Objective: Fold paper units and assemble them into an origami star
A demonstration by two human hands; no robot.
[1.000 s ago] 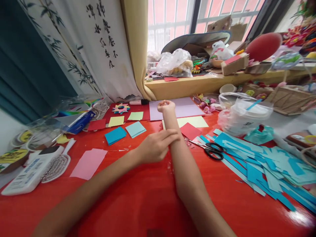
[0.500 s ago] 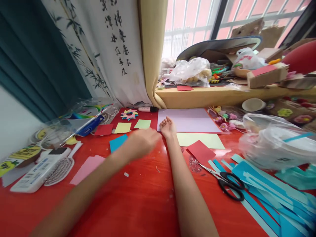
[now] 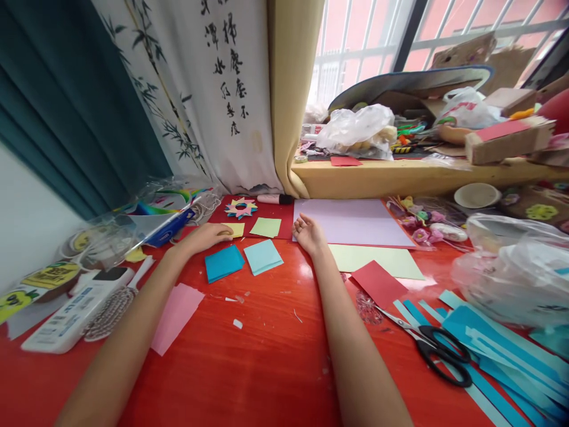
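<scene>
My left hand (image 3: 205, 236) lies flat on the red table (image 3: 267, 367), fingers stretched over a yellow paper square (image 3: 235, 229). Just in front of it lie a dark blue square (image 3: 223, 263) and a light blue square (image 3: 264, 256). A pale green square (image 3: 265, 226) sits between my hands. My right hand (image 3: 309, 233) rests palm up at the left edge of a lilac sheet (image 3: 355, 222), fingers loosely curled and holding nothing. A folded paper star (image 3: 240, 208) lies farther back.
Black-handled scissors (image 3: 438, 350) and blue paper strips (image 3: 498, 356) lie at the right, beside a red square (image 3: 379, 283) and a light green sheet (image 3: 377, 261). A pink sheet (image 3: 176, 308), a hairbrush (image 3: 111, 302) and a white remote (image 3: 66, 317) are at the left. A plastic bag (image 3: 515, 267) stands right.
My left hand left my right forearm and moved left and forward onto the yellow square. My right hand uncurled from a fist. The view shifted left.
</scene>
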